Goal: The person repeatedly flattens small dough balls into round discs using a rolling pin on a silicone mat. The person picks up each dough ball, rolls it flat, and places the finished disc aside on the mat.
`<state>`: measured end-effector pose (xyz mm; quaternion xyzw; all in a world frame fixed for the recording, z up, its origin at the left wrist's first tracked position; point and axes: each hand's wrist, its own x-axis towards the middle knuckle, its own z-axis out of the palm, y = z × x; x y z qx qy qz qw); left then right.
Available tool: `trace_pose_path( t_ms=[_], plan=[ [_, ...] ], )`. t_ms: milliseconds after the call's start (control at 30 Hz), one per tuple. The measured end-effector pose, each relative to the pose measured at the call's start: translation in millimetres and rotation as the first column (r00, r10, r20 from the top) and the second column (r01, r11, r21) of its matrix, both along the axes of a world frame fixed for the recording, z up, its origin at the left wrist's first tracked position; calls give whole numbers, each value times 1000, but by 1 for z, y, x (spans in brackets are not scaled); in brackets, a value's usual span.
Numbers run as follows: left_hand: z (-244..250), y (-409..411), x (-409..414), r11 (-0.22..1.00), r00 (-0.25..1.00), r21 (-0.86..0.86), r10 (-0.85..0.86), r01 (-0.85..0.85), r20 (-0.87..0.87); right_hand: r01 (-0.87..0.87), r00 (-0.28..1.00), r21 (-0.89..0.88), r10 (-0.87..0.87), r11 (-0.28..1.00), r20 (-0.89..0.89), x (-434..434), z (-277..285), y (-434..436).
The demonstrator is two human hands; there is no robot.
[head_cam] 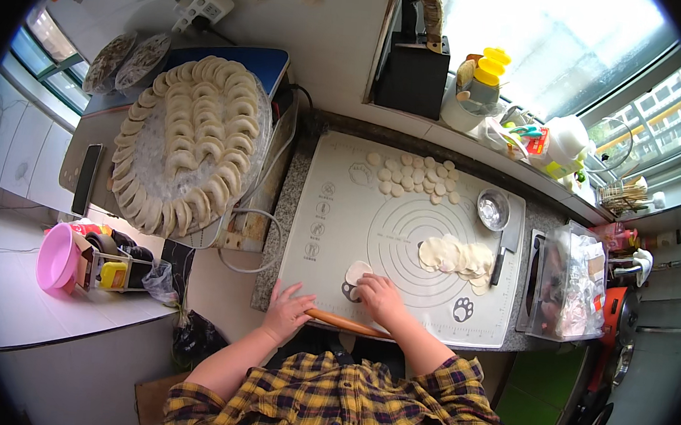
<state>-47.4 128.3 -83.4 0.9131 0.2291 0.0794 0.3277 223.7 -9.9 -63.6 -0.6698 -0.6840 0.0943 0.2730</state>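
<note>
My right hand [379,299] has its fingertips on the edge of a thin round dough wrapper [358,271] near the front of a silicone pastry mat [344,170]. My left hand [289,312] is at the mat's front left corner with its fingers apart. Beside it, the left end of a wooden rolling pin [346,322] touches or nearly touches the hand. The pin lies along the front edge, partly behind my right forearm. Overlapping rolled wrappers [457,256] are heaped to the right. Small flattened dough discs [420,174] sit at the mat's back.
A metal bowl [492,209] and a cleaver [507,242] are at the mat's right side, near a clear plastic bin [574,287]. At left, a large round tray [152,175] carries rows of dumplings [204,109]. A white cable [280,240] hangs between tray and mat.
</note>
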Motion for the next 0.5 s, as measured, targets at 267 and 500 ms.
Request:
trace_pose_path(
  t_ms=[267,500],
  plan=[
    [-10,27,54,991,996,94,89,-90,11,382,922,-196,-386,903,16,3,-13,-38],
    [-1,73,126,990,982,138,45,-20,-183,638,767,-18,-633,770,100,46,-32,15]
  ],
)
